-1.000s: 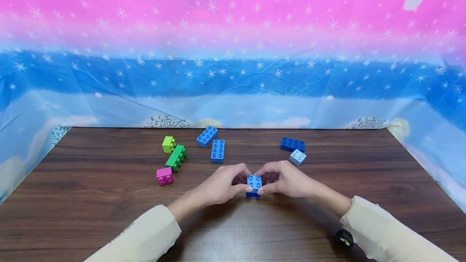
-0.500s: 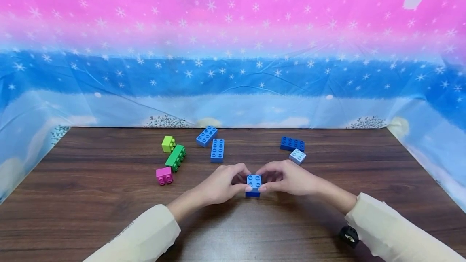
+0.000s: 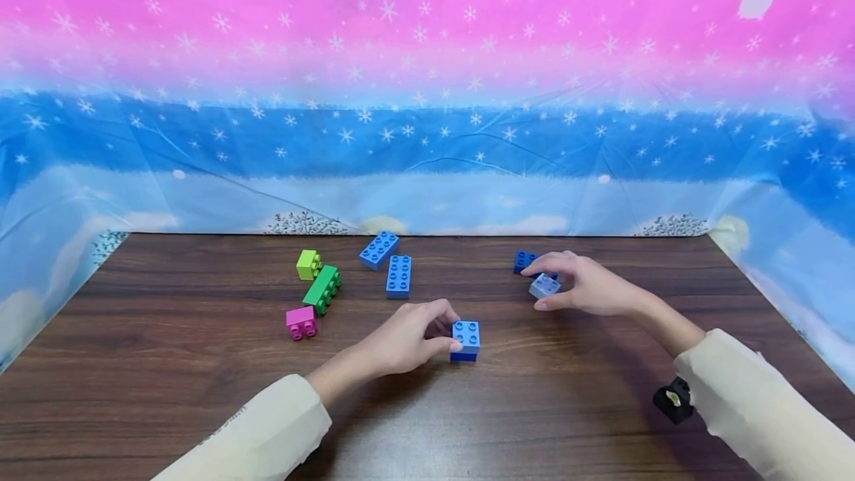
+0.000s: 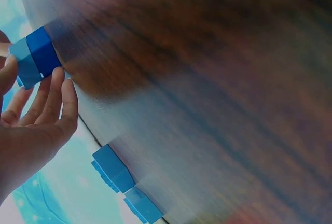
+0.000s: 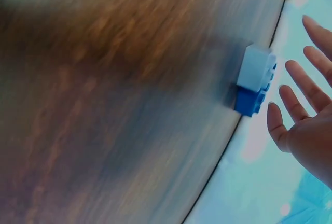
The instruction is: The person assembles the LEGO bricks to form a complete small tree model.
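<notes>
My left hand (image 3: 404,338) pinches a two-brick stack at the middle of the table, thumb in front and fingers behind. A light blue building brick (image 3: 467,332) forms its top, with a dark blue brick (image 3: 464,356) beneath. In the left wrist view, the thumb and fingers meet the light blue brick (image 4: 25,64) and the dark blue brick (image 4: 44,52). Over at the right, my right hand (image 3: 594,286) hovers with fingers spread around a pale blue brick (image 3: 544,286). A long dark blue brick (image 3: 524,261), partly covered by the fingers, lies just behind it.
Two long blue bricks, one angled (image 3: 379,250) and one straight (image 3: 399,277), lie at the back, left of centre. Farther left are a lime brick (image 3: 309,265), a green brick (image 3: 323,290) and a pink brick (image 3: 302,323). A patterned cloth (image 3: 427,139) borders the table (image 3: 200,392).
My right hand has left the two-brick stack and moved right and away to the pale blue brick. The left hand stays on the stack, which has kept its place.
</notes>
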The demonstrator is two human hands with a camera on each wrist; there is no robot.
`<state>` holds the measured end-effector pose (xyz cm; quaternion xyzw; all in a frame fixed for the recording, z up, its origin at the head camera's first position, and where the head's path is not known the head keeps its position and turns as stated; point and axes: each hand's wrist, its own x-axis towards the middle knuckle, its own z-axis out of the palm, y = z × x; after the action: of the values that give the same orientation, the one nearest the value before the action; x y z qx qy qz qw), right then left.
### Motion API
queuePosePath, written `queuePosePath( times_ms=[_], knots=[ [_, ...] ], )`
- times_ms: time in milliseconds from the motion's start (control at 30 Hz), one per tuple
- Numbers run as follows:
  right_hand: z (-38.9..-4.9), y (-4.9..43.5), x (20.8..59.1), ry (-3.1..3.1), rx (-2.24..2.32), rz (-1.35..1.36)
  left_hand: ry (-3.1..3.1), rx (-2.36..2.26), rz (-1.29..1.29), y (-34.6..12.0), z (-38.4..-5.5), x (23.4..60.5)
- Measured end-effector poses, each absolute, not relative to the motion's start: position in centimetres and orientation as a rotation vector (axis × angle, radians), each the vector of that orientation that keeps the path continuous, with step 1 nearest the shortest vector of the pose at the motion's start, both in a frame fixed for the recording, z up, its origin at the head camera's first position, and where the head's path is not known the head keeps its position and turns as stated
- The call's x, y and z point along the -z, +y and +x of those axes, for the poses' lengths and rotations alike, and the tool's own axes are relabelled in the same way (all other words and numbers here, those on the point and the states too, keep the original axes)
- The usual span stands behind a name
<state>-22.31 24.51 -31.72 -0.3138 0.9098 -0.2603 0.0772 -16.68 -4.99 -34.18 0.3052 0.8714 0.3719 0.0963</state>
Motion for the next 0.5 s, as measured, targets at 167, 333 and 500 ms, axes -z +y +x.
queuePosePath(
  times_ms=[167,333,500],
  knots=[
    [-23.1,25.7,32.4,2.768,0.713,-0.921,2.578,-1.107,0.903,-5.0,-16.7,34.2],
    [-23.4,26.3,33.1,2.785,0.710,-0.878,2.574,-1.105,0.893,-5.0,-16.8,34.2],
    [-23.5,26.5,33.7,2.803,0.790,-0.862,2.573,-1.106,0.891,-5.0,-16.8,34.2]
  ],
)
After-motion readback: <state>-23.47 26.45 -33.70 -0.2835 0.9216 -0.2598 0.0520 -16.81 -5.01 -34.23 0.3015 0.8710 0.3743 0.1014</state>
